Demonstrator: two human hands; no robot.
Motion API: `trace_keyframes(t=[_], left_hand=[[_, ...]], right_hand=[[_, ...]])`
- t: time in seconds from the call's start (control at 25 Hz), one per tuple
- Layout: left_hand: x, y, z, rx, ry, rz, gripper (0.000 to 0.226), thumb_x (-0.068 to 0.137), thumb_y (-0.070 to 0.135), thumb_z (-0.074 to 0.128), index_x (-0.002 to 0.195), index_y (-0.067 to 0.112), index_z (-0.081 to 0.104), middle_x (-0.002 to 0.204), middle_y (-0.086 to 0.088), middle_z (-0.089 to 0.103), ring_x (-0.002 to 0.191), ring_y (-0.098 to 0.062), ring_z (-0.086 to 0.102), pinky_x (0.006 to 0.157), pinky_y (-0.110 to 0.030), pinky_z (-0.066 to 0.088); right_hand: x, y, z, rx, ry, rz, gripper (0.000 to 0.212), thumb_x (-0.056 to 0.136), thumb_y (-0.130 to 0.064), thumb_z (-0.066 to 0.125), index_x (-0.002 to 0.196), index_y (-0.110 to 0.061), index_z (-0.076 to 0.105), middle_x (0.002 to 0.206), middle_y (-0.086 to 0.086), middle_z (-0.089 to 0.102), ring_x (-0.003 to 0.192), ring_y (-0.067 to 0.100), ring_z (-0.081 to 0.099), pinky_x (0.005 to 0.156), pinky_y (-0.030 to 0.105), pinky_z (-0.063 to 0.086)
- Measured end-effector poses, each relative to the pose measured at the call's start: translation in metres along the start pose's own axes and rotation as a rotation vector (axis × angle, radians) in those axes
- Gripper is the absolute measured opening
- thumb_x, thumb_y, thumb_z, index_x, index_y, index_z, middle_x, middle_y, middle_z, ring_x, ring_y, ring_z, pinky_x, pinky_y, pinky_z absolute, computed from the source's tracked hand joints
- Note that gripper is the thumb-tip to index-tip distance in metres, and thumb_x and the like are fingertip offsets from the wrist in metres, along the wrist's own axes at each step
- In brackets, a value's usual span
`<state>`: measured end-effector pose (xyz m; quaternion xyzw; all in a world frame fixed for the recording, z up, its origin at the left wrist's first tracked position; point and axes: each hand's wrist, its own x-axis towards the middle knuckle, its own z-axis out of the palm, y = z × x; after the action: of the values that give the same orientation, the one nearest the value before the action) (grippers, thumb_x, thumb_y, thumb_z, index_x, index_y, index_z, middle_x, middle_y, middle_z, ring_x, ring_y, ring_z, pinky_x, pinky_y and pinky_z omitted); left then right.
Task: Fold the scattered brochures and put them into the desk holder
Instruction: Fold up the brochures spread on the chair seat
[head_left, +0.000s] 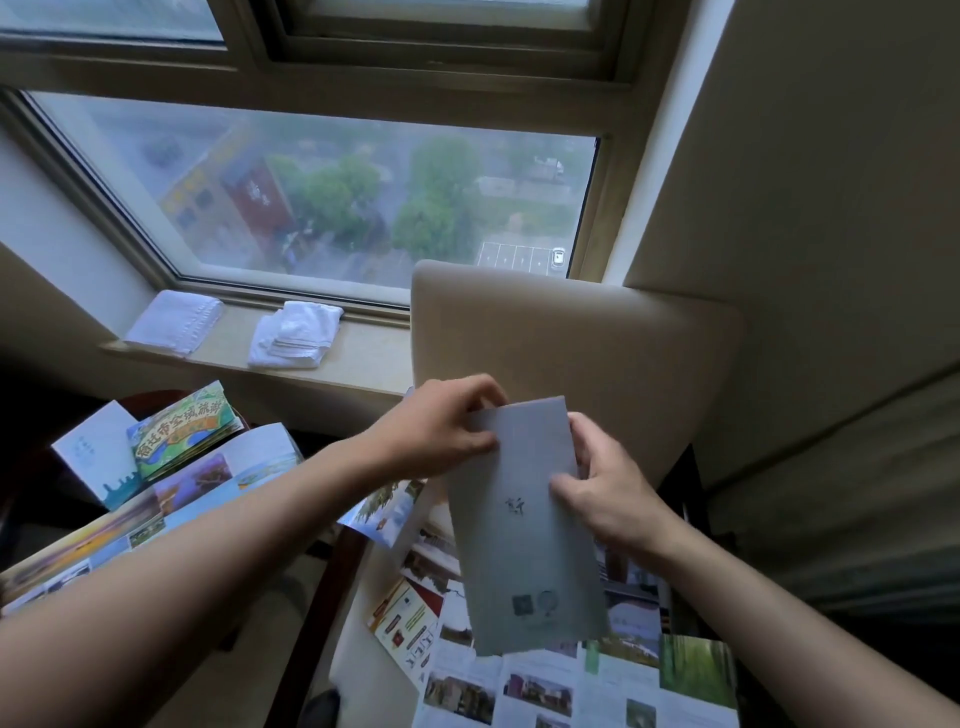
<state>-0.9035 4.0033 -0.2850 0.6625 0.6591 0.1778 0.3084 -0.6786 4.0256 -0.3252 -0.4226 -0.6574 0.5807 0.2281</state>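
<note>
Grey folded brochure (524, 525) held up at frame centre, tilted, its top edge toward 12 o'clock and its lower end toward 5 o'clock, with small dark script in the middle and a square code near the bottom. Pinched at the upper left corner by the left hand (447, 426), fingers curled over the top edge and thumb under. Gripped along the right edge by the right hand (602, 493), thumb pressed on the grey face and the remaining fingers wrapped behind. Raised in front of a beige chair back (571, 343) at 12 o'clock from the hands.

Below, toward 6 o'clock: an unfolded brochure (571, 686) spread flat with photos of buildings and greenery, partly covered by the grey one. At 7 o'clock from the grey sheet, an orange-and-red leaflet (405, 618) lying beside the spread.

At 9 o'clock: a long opened brochure (171, 504) with landscape photos, running under the left forearm. Further out at 10 o'clock, a green illustrated booklet (182, 431) with yellow characters, standing beside a pale blue-white booklet (98, 457).

On the windowsill (363, 353) at 11 o'clock: two folded white towels (296, 332), well apart from the brochures. Desk holder not identifiable.
</note>
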Motion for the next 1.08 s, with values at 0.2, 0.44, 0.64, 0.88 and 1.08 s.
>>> trace_keyframes(t=[0.2, 0.44, 0.64, 0.88, 1.08], left_hand=[[0.009, -0.015, -0.001, -0.497, -0.073, -0.366, 0.014, 0.084, 0.008, 0.073, 0.09, 0.02, 0.07, 0.094, -0.011, 0.074, 0.073, -0.02, 0.069, 0.057, -0.028, 0.054], [0.016, 0.013, 0.018, -0.67, 0.034, -0.508, 0.004, 0.089, 0.008, 0.065, 0.086, 0.007, 0.068, 0.078, -0.014, 0.069, 0.056, -0.016, 0.07, 0.048, -0.023, 0.054], [0.021, 0.025, 0.044, -0.772, -0.013, -0.469, 0.058, 0.095, 0.058, 0.048, 0.107, 0.004, 0.066, 0.099, -0.016, 0.07, 0.088, -0.027, 0.069, 0.078, -0.036, 0.058], [0.009, -0.013, 0.07, -0.634, 0.034, -0.547, 0.017, 0.082, 0.006, 0.069, 0.099, 0.007, 0.069, 0.099, -0.013, 0.076, 0.07, -0.015, 0.068, 0.056, -0.023, 0.053], [0.015, -0.038, 0.103, -0.567, 0.046, -0.509, 0.024, 0.083, 0.017, 0.068, 0.105, 0.02, 0.06, 0.107, 0.0, 0.073, 0.097, -0.02, 0.07, 0.091, -0.044, 0.057]], right_hand=[[-0.009, -0.004, -0.003, -0.186, 0.047, 0.158, 0.108, 0.066, -0.053, 0.073, 0.156, -0.046, 0.014, 0.135, -0.017, 0.049, 0.114, 0.005, 0.061, 0.097, 0.039, 0.054], [-0.011, -0.006, 0.03, -0.021, -0.148, 0.257, 0.123, 0.056, -0.069, 0.078, 0.158, -0.036, 0.019, 0.144, -0.013, 0.046, 0.126, 0.008, 0.053, 0.102, 0.03, 0.044], [0.003, 0.005, 0.032, 0.714, -0.211, 0.298, 0.033, 0.078, -0.024, 0.064, 0.108, -0.019, 0.077, 0.109, 0.015, 0.073, 0.093, 0.029, 0.072, 0.087, 0.044, 0.057], [0.011, 0.028, 0.024, 0.587, 0.063, 0.47, 0.034, 0.085, -0.003, 0.052, 0.113, 0.007, 0.069, 0.098, 0.021, 0.074, 0.078, 0.033, 0.073, 0.065, 0.042, 0.061], [0.006, 0.075, 0.018, -0.146, 0.325, 0.355, 0.096, 0.081, -0.006, 0.067, 0.156, -0.04, 0.018, 0.1, -0.005, 0.066, 0.088, 0.016, 0.067, 0.074, 0.029, 0.055]])
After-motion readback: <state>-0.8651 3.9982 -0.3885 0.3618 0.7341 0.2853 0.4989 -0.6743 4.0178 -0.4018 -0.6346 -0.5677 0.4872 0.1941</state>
